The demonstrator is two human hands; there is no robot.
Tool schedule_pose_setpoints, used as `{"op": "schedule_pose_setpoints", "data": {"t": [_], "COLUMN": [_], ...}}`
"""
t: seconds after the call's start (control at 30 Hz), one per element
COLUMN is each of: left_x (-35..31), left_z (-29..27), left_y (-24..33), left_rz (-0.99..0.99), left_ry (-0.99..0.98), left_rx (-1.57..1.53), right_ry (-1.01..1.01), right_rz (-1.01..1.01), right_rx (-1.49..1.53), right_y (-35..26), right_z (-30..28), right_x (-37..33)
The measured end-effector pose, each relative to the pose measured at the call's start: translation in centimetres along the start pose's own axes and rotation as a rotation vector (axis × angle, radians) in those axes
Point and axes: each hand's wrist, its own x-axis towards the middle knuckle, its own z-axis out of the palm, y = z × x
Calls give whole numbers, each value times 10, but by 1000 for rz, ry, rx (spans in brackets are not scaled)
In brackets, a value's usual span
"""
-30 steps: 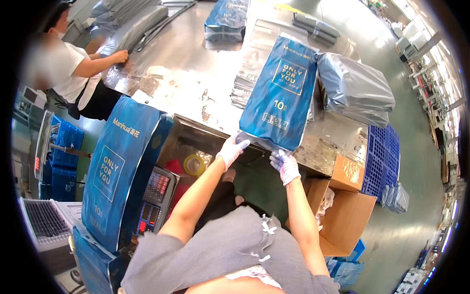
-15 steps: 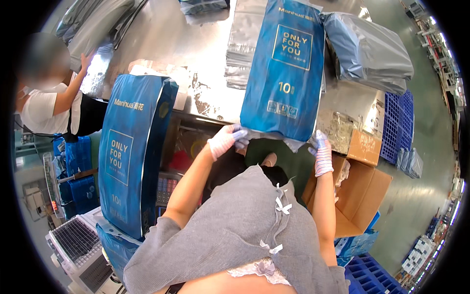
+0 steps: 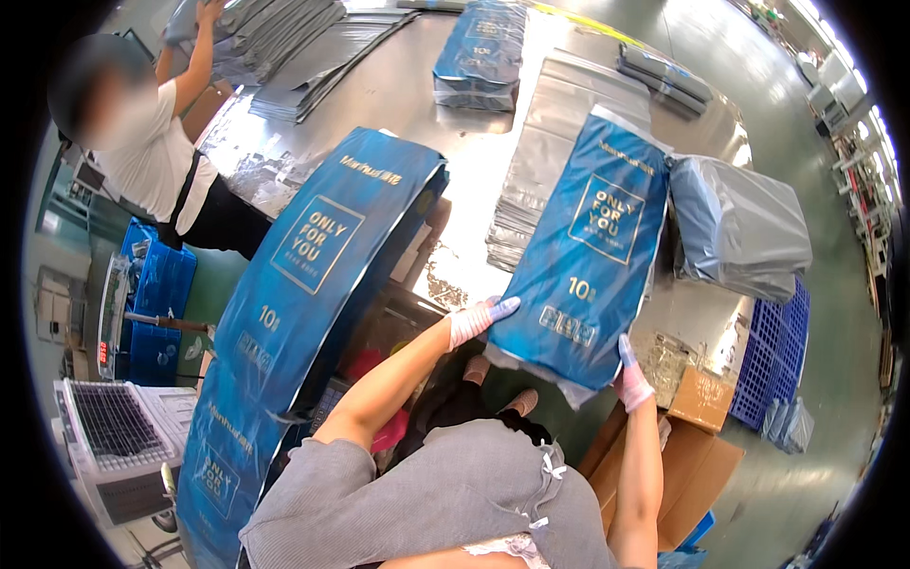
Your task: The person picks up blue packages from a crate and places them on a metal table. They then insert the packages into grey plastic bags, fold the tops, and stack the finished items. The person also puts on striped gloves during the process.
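Observation:
A blue plastic package [image 3: 588, 256] with gold lettering lies on the metal table, its near end hanging over the front edge. My left hand [image 3: 482, 321], in a striped glove, grips its lower left side, thumb on top and the other fingers hidden beneath. At the lower right corner my right hand [image 3: 633, 375], gloved too, closes on the edge with its fingers partly hidden. Under the package's left side lies a stack of flat grey plastic bags [image 3: 531, 190]. A filled grey bag [image 3: 744, 228] sits directly to the right.
Blue packages [image 3: 318, 247] stand at the left. Another package [image 3: 481, 57] and folded grey bags [image 3: 664, 81] lie farther back. An open cardboard box [image 3: 697, 474] is beside my right arm, near a blue pallet [image 3: 773, 351]. A co-worker [image 3: 142, 133] handles grey bags at far left.
The view has shifted, showing more of the table's far side. My left hand has moved from the package's near end up onto its left side. The co-worker's arms are raised higher.

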Motion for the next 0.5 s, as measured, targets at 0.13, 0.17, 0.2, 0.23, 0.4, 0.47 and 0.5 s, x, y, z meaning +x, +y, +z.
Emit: {"op": "schedule_pose_setpoints", "data": {"t": [0.13, 0.17, 0.2, 0.23, 0.4, 0.47, 0.5], "left_x": [-41, -42, -25, -26, -34, -11, -60], "left_z": [21, 25, 13, 17, 15, -18, 59], "left_y": [1, -14, -49, -39, -38, -80, 22], "left_rz": [-149, -142, -118, -104, 118, -1, 12], "left_ry": [0, 5, -38, -57, -99, -92, 190], "left_rx": [-118, -210, -439, -481, -485, -542, -426], "right_ry": [7, 22, 8, 7, 26, 42, 81], "right_rz": [-29, -8, -19, -54, -178, -368, -489], "right_rx": [188, 178, 184, 145, -15, -207, -354], "right_y": [13, 20, 25, 21, -2, -13, -14], "right_z": [21, 19, 21, 31, 84, 104, 96], "right_x": [-40, -46, -52, -63, -111, -122, -123]}}
